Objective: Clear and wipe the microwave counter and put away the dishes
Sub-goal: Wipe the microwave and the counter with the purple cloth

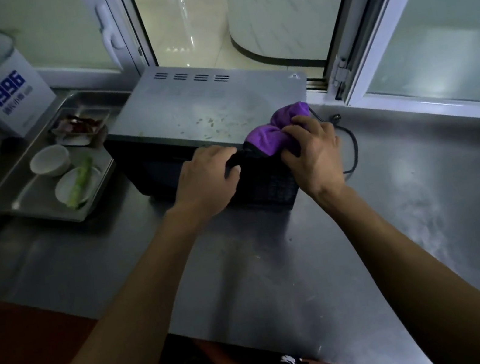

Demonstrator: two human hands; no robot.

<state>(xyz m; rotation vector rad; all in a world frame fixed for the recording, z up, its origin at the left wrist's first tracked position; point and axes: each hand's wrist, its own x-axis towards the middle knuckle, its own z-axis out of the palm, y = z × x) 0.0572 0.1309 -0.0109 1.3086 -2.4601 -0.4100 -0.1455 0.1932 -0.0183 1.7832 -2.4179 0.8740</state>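
Purple cloth (276, 130) gripped by right hand (312, 153), fingers curled over it, pressed at front right top edge of microwave (203, 108). Left hand (206, 181) curled round microwave's front upper edge, just beside cloth. Crumbs seen on microwave top beyond hands. Steel tray (27, 200) with two white bowls (49, 160) left of left hand, on tabletop (277, 255).
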